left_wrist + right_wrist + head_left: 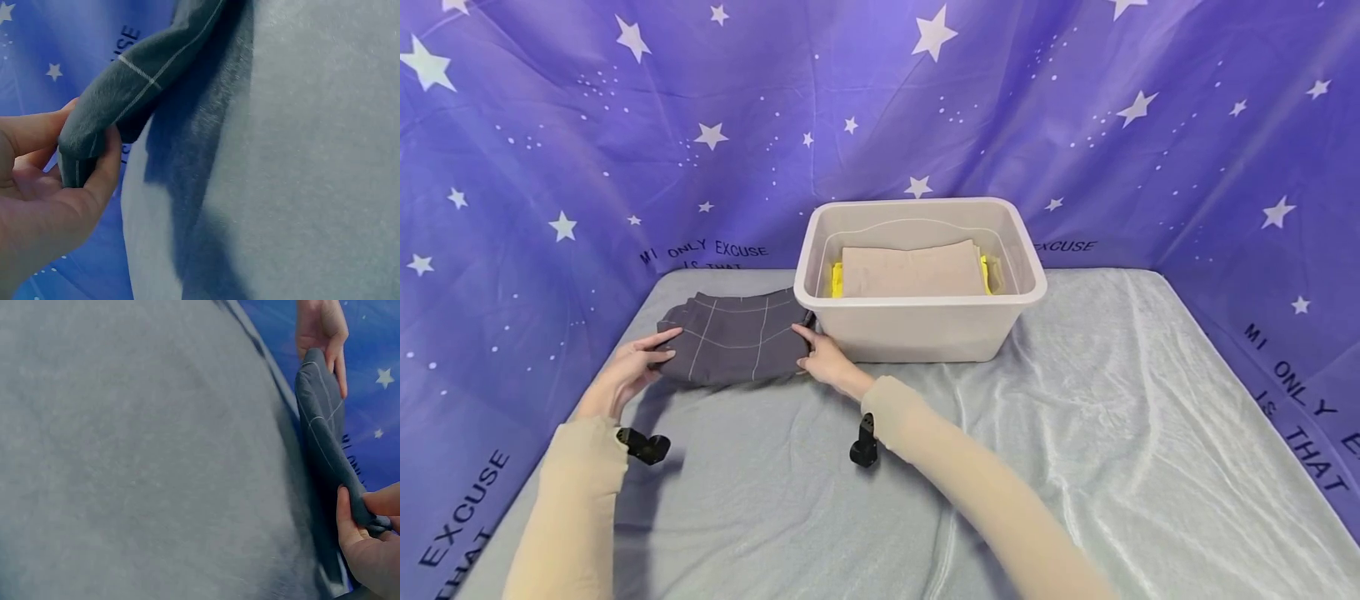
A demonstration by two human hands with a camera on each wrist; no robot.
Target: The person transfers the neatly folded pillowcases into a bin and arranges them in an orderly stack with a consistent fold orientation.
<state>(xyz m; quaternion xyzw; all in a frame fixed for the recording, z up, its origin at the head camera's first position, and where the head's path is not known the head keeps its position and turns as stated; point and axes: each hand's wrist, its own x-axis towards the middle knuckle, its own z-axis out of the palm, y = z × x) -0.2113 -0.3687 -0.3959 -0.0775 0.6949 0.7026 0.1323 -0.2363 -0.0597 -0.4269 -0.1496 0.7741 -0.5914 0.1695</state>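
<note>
A folded dark grey cloth (730, 342) with thin white grid lines spans the space between both hands, left of the bin. My left hand (625, 371) pinches its left end; in the left wrist view the thumb and fingers grip the rolled-over fold of the cloth (119, 94). At the other end, my right hand (831, 362) holds the cloth's right edge, close beside the bin's front left corner. The right wrist view shows thumb and fingers on either side of the cloth (322, 431), which casts a shadow on the bed-like surface.
A pale plastic bin (917, 333) stands at the back centre. Inside lie a folded beige cloth (913, 271) and something yellow (837, 282) under it. Grey plush fabric (1075, 433) covers the surface. Purple star-printed curtains (880, 100) enclose the back and sides.
</note>
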